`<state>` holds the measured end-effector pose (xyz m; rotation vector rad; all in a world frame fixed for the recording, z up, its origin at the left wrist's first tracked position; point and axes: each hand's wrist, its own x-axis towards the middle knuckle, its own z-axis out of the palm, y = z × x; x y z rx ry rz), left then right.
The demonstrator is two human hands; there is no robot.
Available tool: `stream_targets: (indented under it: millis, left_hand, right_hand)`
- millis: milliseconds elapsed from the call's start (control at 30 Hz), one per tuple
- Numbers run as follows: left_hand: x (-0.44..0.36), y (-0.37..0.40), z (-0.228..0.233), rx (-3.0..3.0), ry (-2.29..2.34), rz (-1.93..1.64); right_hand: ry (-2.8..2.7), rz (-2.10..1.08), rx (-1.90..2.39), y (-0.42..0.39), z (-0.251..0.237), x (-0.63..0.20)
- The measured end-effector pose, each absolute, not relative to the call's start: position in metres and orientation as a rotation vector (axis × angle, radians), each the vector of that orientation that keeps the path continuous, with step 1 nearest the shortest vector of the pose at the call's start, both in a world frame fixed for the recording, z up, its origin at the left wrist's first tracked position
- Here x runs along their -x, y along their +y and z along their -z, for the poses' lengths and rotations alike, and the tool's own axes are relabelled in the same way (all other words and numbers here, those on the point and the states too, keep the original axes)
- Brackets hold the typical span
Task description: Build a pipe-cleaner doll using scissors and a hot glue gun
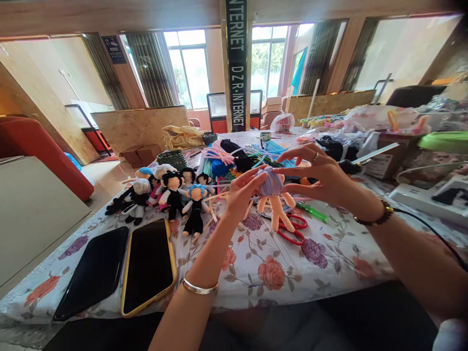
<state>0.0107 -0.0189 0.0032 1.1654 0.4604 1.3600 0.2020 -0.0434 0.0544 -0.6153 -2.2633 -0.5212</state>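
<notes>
Floral tablecloth below; both hands' grip, left hand and right hand, clamps a lilac-haired, peach-limbed doll.

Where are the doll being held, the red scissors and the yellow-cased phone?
doll (pixel 273 187): head view, lilac head.
red scissors (pixel 292 230): head view, handle loops.
yellow-cased phone (pixel 148 265): head view, dark screen.

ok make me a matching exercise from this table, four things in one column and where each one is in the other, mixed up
Things
1. lilac-headed doll
2. red scissors
3. yellow-cased phone
4. finished dolls

Places
A. lying flat near the table's front edge, beside a black phone
B. held up between the left hand and right hand
C. grouped on the tablecloth behind the phones
D. on the cloth under the held doll's legs

Pairs: 1-B, 2-D, 3-A, 4-C
</notes>
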Motion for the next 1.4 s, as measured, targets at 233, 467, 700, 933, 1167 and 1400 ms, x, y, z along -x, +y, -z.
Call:
stream_targets:
  millis: [233, 467, 700, 933, 1167, 1400]
  left_hand:
    - [-0.0102, -0.0171, -0.0027, -1.169, 0.473, -1.361]
    - [-0.0097, -0.0154, -0.0009, -1.181, 0.451, -1.343]
    - [-0.0096, -0.016, -0.0014, -1.167, 0.432, -1.33]
    - [-0.0094, -0.0159, -0.0008, -1.169, 0.433, -1.315]
    - [-0.0086, -0.0154, -0.0006, -1.142, 0.42, -1.281]
    - [-0.0089, -0.0161, -0.0008, -1.136, 0.414, -1.268]
  right_hand:
    - [-2.29, 0.493, 0.62, -0.0449, -0.0544, -0.1991]
    - [-2.285, 0.447, 0.623, -0.0436, -0.0524, -0.1983]
    - [-2.291, 0.525, 0.598, -0.0437, -0.0526, -0.1972]
    - [-2.274, 0.566, 0.524, -0.038, -0.0506, -0.1985]
    - [-2.256, 0.555, 0.549, -0.0385, -0.0489, -0.1968]
    - [-2.219, 0.604, 0.598, -0.0409, -0.0461, -0.192]
